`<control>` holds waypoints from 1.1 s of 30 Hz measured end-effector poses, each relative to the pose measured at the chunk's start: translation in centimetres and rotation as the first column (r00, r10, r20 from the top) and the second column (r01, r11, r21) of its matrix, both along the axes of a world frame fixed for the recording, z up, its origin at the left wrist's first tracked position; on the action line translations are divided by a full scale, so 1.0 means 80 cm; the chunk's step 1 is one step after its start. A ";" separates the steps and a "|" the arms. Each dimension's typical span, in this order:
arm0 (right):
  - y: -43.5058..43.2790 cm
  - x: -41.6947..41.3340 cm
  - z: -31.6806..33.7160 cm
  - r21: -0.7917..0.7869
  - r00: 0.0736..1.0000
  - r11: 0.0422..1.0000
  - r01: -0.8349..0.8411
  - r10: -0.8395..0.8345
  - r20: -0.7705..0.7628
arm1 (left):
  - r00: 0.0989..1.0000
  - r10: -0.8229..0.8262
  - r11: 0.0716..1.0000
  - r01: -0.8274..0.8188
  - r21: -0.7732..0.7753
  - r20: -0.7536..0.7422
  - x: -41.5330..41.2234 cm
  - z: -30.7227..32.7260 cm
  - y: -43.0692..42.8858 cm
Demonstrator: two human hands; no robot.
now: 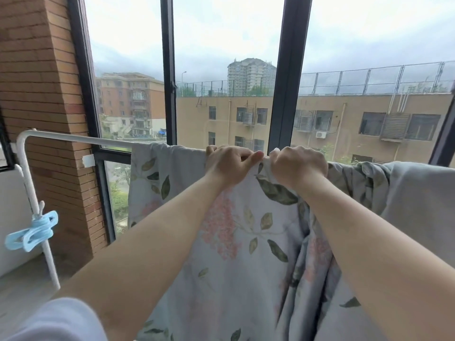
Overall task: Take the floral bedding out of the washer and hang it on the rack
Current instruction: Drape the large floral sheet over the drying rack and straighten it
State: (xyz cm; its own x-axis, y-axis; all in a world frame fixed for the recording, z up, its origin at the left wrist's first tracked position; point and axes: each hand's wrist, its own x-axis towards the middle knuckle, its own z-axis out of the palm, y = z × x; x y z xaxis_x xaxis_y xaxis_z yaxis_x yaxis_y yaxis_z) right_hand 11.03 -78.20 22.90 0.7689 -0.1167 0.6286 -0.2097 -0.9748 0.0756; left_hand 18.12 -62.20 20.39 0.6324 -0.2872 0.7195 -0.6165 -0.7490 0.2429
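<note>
Two hands on floral bedding (236,267), draped over white rack (73,137).
Left hand (230,166) and right hand (298,166) both grip its top edge, centre frame.

Both hands, left hand (227,163) and right hand (296,164), clutch the floral bedding (231,242) (draped) over the white rack (73,137).

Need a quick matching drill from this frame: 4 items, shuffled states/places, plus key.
Items:
1. floral bedding
2. blue clothes peg
3. left hand
4. rack

States:
A. clipped to the rack's white upright
B. white bar in front of the window
C. draped over the top bar
D. closed on the fabric edge, next to the right hand

Pairs: 1-C, 2-A, 3-D, 4-B
</note>
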 end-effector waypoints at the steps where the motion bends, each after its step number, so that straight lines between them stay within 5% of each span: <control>1: -0.001 0.001 -0.001 0.009 1.000 1.000 -0.004 0.004 0.011 | 1.000 -0.017 0.998 0.016 -0.067 -0.008 0.004 0.000 -0.001; 10: -0.008 0.001 0.004 0.018 0.999 0.999 -0.037 0.038 -0.024 | 0.970 -0.152 0.973 0.181 -0.143 0.190 0.024 0.002 0.030; 16: -0.011 -0.005 0.008 0.044 0.999 0.999 -0.004 0.007 -0.053 | 0.978 0.117 0.989 -0.099 -0.108 0.173 0.055 0.012 0.105; 20: -0.006 -0.006 0.009 0.072 0.998 0.997 0.026 -0.022 -0.063 | 0.906 0.421 0.901 -0.413 -0.135 0.041 0.045 0.019 0.102; 23: -0.011 -0.011 0.010 0.112 0.998 0.993 0.042 -0.036 -0.055 | 0.958 0.220 0.975 -0.213 -0.057 0.185 0.014 0.015 0.055; 26: -0.020 -0.016 0.009 0.110 0.997 0.992 0.058 -0.052 -0.059 | 0.993 -0.047 0.987 0.030 0.156 0.107 -0.013 0.004 0.015; 30: -0.028 -0.022 0.008 0.130 0.997 0.990 0.055 -0.048 -0.060 | 0.975 -0.173 0.985 0.173 0.009 0.143 -0.014 0.002 0.014; 33: -0.029 -0.024 0.010 0.125 0.998 0.992 0.030 -0.024 -0.052 | 0.970 -0.157 0.987 0.152 0.041 0.185 -0.007 0.009 0.022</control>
State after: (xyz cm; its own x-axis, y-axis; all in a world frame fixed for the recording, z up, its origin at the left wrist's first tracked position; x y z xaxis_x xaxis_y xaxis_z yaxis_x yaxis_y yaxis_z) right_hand 9.09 -80.50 23.67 0.7945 -0.2132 0.5687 -0.2350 -0.9713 -0.0358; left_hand 17.59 -60.44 21.14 0.4339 -0.3916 0.8114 -0.7580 -0.6455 0.0938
